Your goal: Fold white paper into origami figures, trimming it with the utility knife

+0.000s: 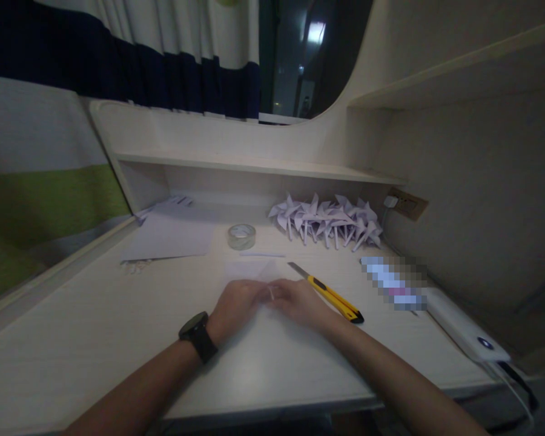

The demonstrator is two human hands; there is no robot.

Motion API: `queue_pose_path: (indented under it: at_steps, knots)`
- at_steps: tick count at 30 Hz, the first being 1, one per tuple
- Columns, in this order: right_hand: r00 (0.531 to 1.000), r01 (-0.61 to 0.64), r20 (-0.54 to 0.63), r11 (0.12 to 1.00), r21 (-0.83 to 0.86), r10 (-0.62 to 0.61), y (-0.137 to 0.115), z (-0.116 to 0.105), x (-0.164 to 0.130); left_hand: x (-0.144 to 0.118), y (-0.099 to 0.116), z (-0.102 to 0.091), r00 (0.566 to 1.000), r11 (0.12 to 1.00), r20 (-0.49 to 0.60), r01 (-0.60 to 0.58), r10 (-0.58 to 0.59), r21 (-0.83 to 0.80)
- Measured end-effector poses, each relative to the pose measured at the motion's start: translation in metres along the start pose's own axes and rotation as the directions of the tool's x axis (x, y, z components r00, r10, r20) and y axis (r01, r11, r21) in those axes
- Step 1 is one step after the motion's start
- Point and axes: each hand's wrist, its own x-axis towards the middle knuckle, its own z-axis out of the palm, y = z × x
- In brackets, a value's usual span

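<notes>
My left hand (pixel 240 303), with a black watch (pixel 198 334) on the wrist, meets my right hand (pixel 297 303) low over the desk. Both are closed, fingertips pinched together. Between them shows a tiny pale bit (pixel 271 293), too small to name. Just beyond the fingers lies a pale sheet of paper (pixel 249 268), partly hidden by the hands. A thin white paper stick (pixel 262 254) rests behind it. Close to my right hand is a yellow utility knife (pixel 333 297) with its blade out. A roll of clear tape (pixel 241 237) stands farther back.
White paper pinwheels (pixel 327 219) on sticks are heaped at the back right. A stack of paper (pixel 170 233) lies at the back left, with small white scraps (pixel 137 266) by its corner. On the right are a blurred phone (pixel 393 283) and a white power bank (pixel 465 324) with cables.
</notes>
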Motion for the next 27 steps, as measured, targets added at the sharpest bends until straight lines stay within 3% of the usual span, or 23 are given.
queue_pose_path:
  at_steps: [8,16,27]
  knots:
    - [0.999,0.037,0.017,0.999,-0.018,-0.037,0.003,-0.003,0.000,-0.001,0.006,-0.002,0.999,0.997,-0.015,0.035,-0.034,0.066]
    - [1.000,-0.025,0.015,0.993,-0.113,0.027,0.003,-0.003,0.002,0.000,0.005,-0.001,1.000,0.997,0.015,0.013,-0.014,0.079]
    - [1.000,-0.020,-0.004,0.987,-0.158,0.019,-0.002,-0.012,0.001,0.000,0.006,-0.002,0.999,1.000,0.038,-0.009,0.009,0.010]
